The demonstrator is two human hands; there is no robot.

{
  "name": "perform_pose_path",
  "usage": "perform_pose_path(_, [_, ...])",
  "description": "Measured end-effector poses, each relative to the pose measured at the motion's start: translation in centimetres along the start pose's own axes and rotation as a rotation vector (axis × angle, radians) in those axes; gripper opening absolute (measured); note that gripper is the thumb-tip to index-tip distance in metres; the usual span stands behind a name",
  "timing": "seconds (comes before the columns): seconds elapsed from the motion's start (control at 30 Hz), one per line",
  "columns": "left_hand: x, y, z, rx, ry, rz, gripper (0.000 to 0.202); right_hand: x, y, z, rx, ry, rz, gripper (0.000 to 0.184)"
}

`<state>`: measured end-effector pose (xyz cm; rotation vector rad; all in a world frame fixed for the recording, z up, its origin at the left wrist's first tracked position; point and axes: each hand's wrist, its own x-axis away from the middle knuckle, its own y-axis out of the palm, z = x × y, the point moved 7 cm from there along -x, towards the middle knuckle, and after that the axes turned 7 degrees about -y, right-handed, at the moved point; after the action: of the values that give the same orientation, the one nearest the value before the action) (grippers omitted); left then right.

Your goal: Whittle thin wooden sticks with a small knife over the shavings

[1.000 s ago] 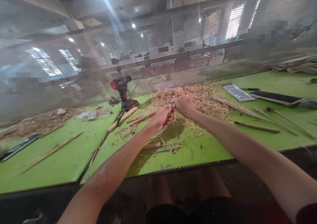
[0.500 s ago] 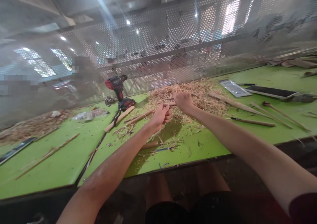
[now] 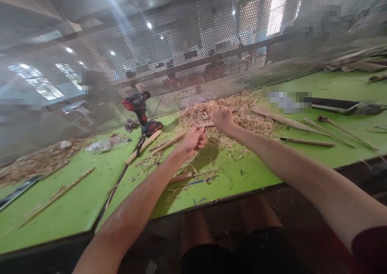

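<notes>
My left hand (image 3: pixel 194 142) is closed, thumb and fingers pinching a pale wooden stick (image 3: pixel 207 124) over the green tabletop (image 3: pixel 250 173). My right hand (image 3: pixel 222 120) makes a fist just beyond and to the right, at the other end of the stick. Out of that fist, on both sides, shows a bit of a thin dark tool (image 3: pixel 235 111) that looks like a knife; the rest is hidden by my fingers. A heap of curly wood shavings (image 3: pixel 254 122) lies behind and around both hands. Nearest my left hand on the table is another wooden stick (image 3: pixel 171 143).
A red and black cordless drill (image 3: pixel 139 114) stands at the back left, beside a flat wood strip (image 3: pixel 143 147). A slim dark-tipped tool (image 3: pixel 308 143), a long wood piece (image 3: pixel 290 122) and a tablet (image 3: pixel 335 104) lie right. A perforated metal screen (image 3: pixel 193 64) borders the back.
The camera view has shifted slightly. My right fist has moved a little relative to the stick, and both hands keep their grip.
</notes>
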<state>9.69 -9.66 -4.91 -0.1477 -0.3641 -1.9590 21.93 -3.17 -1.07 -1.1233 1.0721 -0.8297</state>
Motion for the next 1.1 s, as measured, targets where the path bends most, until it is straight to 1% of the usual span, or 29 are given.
perform_pose_path(0.13, [0.3,-0.2,0.1,-0.024,-0.019,0.002,0.023,-0.4,0.3,0.8,0.008,0.080,0.029,0.043])
perform_pose_path(0.2, [0.7,0.0,0.2,-0.066,-0.026,-0.011,0.023,-0.6,0.7,2.2,0.005,0.120,0.019,0.039])
perform_pose_path(0.27, [1.1,0.4,0.3,-0.111,-0.010,-0.074,0.022,-0.6,0.9,4.4,0.002,0.208,0.010,0.036])
perform_pose_path(0.33, [1.2,0.7,0.5,-0.130,0.030,-0.161,0.022,-0.1,0.5,6.7,-0.017,0.322,0.036,0.036])
perform_pose_path(0.4, [1.0,0.5,0.7,-0.118,0.071,-0.202,0.024,0.3,-0.4,7.9,-0.037,0.388,0.093,0.036])
perform_pose_path(0.47, [0.5,-0.1,0.6,-0.094,0.080,-0.171,0.023,0.5,-1.5,7.1,-0.036,0.352,0.131,0.035])
perform_pose_path(0.57, [0.1,-0.6,0.5,-0.041,0.067,-0.095,0.023,0.6,-2.6,3.8,-0.020,0.216,0.126,0.037])
perform_pose_path(0.67, [0.1,-0.3,0.6,-0.004,0.074,-0.064,0.023,0.9,-2.4,0.5,-0.014,0.090,0.074,0.039])
perform_pose_path(0.73, [0.1,-0.2,0.5,0.005,0.075,-0.043,0.023,1.2,-2.0,-0.8,-0.012,0.043,0.052,0.040])
perform_pose_path(0.83, [-0.2,-0.2,0.2,0.015,0.075,-0.005,0.026,1.4,-1.4,-1.5,-0.025,0.035,0.046,0.039])
perform_pose_path(0.97, [-0.4,-0.2,0.0,0.036,0.077,0.021,0.027,1.3,-1.1,-1.4,-0.025,0.049,0.052,0.041])
perform_pose_path(1.1, [-0.1,0.0,0.1,0.039,0.084,0.022,0.025,0.9,-1.0,-1.1,0.005,0.043,0.059,0.043])
